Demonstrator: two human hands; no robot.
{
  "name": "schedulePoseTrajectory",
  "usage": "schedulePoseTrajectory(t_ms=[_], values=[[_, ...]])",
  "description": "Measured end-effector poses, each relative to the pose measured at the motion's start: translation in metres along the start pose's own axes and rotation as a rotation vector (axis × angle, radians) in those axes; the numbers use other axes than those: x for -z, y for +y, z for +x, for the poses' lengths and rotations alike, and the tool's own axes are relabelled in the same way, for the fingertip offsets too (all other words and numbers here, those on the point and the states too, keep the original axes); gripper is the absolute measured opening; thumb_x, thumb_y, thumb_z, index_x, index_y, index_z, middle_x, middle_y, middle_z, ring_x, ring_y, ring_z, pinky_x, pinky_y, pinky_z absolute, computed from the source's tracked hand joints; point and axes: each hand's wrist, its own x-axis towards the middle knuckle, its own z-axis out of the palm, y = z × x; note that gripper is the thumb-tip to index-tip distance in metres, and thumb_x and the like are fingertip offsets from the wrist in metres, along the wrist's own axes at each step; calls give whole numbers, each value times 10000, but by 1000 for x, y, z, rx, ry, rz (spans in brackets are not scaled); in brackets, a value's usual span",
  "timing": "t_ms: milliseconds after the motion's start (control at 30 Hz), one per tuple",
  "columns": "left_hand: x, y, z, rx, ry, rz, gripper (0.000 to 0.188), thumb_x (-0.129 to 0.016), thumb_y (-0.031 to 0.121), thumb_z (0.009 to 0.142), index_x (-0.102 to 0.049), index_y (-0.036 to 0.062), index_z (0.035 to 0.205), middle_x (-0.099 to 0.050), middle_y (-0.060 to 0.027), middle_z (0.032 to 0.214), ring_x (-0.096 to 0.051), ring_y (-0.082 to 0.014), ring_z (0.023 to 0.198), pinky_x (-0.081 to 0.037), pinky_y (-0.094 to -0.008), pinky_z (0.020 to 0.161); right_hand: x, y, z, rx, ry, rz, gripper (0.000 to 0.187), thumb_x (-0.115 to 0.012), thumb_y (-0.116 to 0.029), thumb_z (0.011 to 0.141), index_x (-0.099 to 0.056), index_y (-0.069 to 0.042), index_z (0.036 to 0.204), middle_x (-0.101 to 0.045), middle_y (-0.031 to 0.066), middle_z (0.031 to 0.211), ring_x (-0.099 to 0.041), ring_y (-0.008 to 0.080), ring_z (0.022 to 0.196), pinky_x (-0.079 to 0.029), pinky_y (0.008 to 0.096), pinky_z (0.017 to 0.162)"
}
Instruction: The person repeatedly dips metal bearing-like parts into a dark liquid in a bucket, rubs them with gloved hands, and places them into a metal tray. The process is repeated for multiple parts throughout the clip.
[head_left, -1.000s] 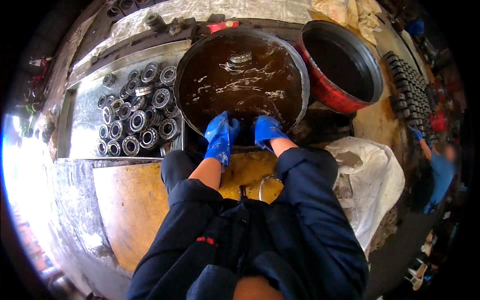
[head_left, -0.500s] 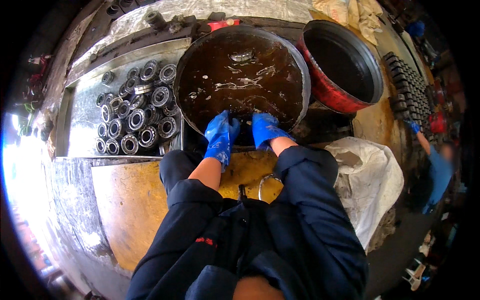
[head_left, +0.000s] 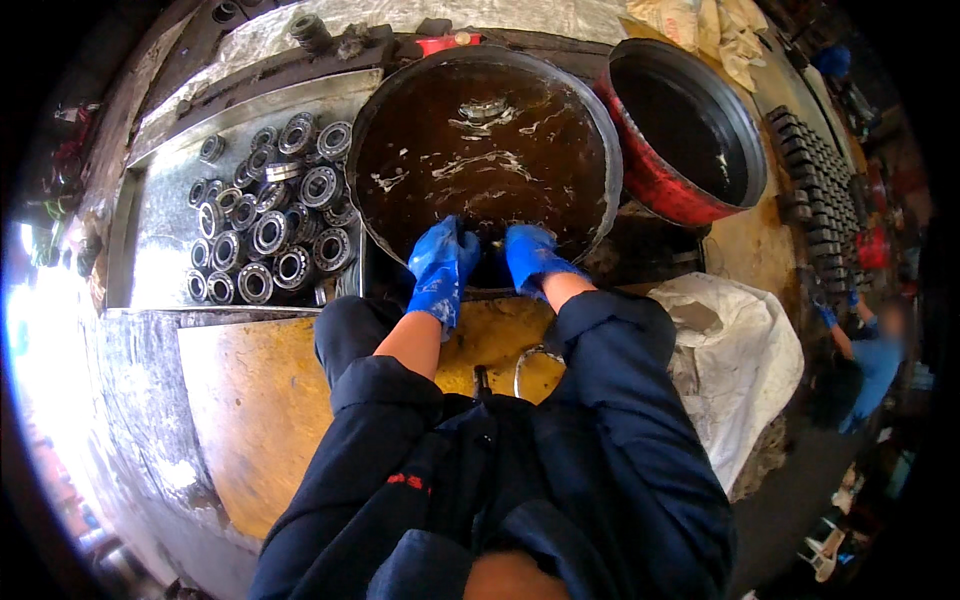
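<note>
My left hand and my right hand, both in blue rubber gloves, reach over the near rim of a wide round metal tub. Brown oily liquid with light streaks fills it. Both hands are closed, facing each other with a dark gap between; what they grip at the surface is too dark to make out. Toward the tub's far side a roller bearing shows in the liquid. To the left, a metal tray holds a heap of bearings.
A red drum with dark liquid stands right of the tub. Near my right knee lies a white sack. A metal ring rests on the yellow board below me. Rows of dark parts and another person are far right.
My hands stay at almost the same place at the tub's near edge. Streaks on the liquid have shifted. The other person's arms at the right have moved lower.
</note>
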Motion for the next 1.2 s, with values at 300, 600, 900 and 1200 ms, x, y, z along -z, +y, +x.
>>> schedulePoseTrajectory(t_ms=[300, 600, 900, 1200], values=[[-3, 19, 5, 12, -11, 24, 448, -635, 397, 893, -706, 116, 1234, -737, -182, 1158, -692, -380, 1090, -545, -468, 958, -5, -10, 47, 153, -379, -365, 386, -577, -385, 991, -754, -165, 1254, -692, 120, 1353, -645, 325, 1271, -489, 460, 1022], [-3, 0, 4, 4, -5, 28, 431, -624, 376, 904, -702, 111, 1236, -740, -178, 1152, -703, -368, 1069, -560, -458, 930, -29, 21, 26, 55, -247, 120, 351, -667, -353, 929, -773, -128, 1177, -750, 140, 1195, -719, 372, 1087, -558, 485, 886], [-1, -15, -3, 37, 57, 37, 415, -628, 382, 904, -706, 115, 1212, -740, -171, 1141, -702, -375, 1062, -562, -460, 938, 19, -38, 20, -86, -284, -52, 403, -578, -376, 982, -743, -147, 1269, -690, 173, 1329, -669, 362, 1206, -507, 457, 1022], [-6, -3, 1, 61, 35, 22, 368, -624, 312, 873, -721, 143, 1185, -739, -167, 1147, -690, -371, 1091, -558, -468, 949, 1, -36, 46, 56, -526, -319, 560, -580, -511, 971, -621, -195, 1432, -561, 121, 1521, -555, 338, 1364, -404, 473, 1143]])
